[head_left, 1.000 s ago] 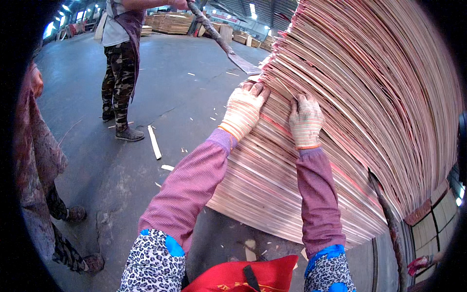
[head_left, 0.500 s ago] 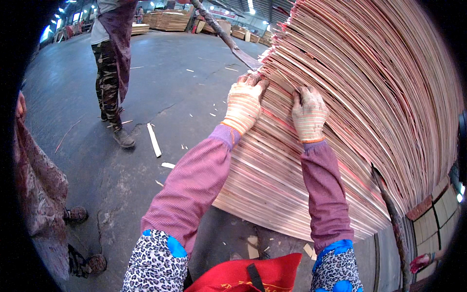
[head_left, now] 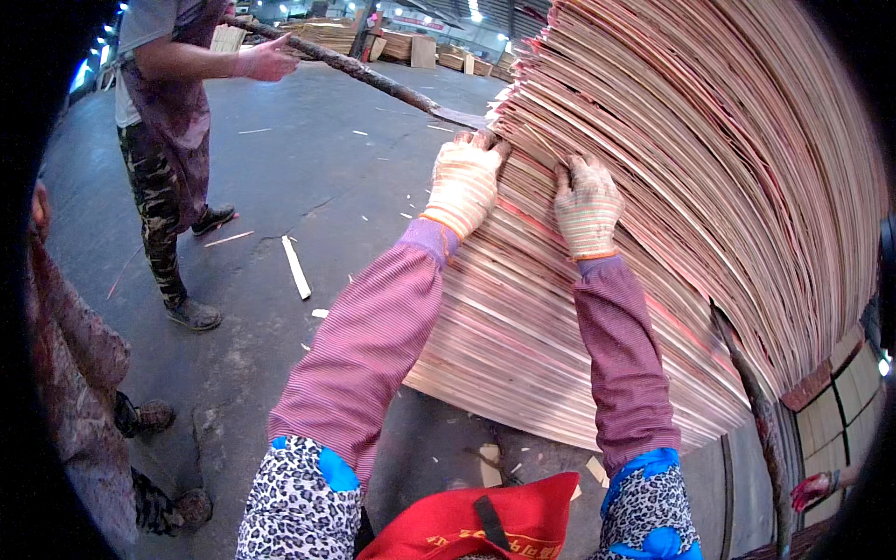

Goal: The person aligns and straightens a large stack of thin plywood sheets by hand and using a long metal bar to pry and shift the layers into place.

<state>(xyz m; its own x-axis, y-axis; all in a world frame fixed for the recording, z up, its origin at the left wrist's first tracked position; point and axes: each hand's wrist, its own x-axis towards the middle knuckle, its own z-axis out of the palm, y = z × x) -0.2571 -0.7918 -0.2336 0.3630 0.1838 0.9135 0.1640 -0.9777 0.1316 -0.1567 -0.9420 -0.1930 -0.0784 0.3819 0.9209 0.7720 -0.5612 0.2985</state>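
A tall stack of thin wood veneer sheets (head_left: 532, 308) with reddish edges rises in front of me. My left hand (head_left: 464, 182), in a striped knit glove with dirty fingertips, is closed on the sheet edges at the stack's left corner. Close beside it, my right hand (head_left: 588, 203), gloved alike, bends its fingers against the sheet edges; the fingertips are partly hidden. Just beyond my left hand, the flat metal blade of a long pole (head_left: 359, 70) meets the stack's corner. Another dark pole (head_left: 758, 411) is wedged between sheets at the right.
At the upper left stands a co-worker (head_left: 168, 131) beside the long pole. Another person's stained apron (head_left: 75, 373) shows at the left edge. A red-gloved hand (head_left: 810, 490) is at the lower right. Wood strips (head_left: 296, 268) litter the floor. More board stacks (head_left: 397, 47) stand behind.
The co-worker has shifted left, with an arm and hand now in view. The long pole lies flatter, its handle swung left. My hands stay at nearly the same place on the stack.
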